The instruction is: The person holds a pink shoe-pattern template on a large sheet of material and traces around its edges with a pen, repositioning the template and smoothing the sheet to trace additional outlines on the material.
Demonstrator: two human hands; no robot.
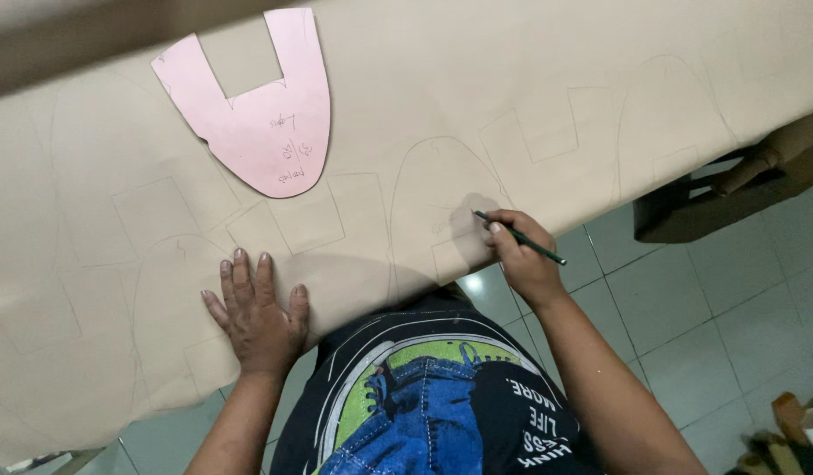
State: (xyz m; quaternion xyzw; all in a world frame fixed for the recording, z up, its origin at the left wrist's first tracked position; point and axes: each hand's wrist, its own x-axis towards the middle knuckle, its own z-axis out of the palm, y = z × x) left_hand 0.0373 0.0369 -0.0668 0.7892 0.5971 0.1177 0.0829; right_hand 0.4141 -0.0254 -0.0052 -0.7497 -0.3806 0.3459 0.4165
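A wide beige sheet point(529, 70) covers the table, marked with several faint pencilled outlines of rounded, notched shapes. A pink card template point(270, 123) of the same shape lies flat on it at the upper left, with small handwriting on it. My left hand point(258, 317) rests palm down on the sheet near its front edge, fingers spread, holding nothing. My right hand point(522, 255) grips a dark pencil point(521, 237) with its tip touching the sheet inside one drawn outline.
The sheet's front edge hangs over the table toward my body. Pale tiled floor point(714, 325) shows to the right and below. A dark wooden piece of furniture point(732, 189) stands at the right under the table edge. Some clutter lies at the bottom right corner.
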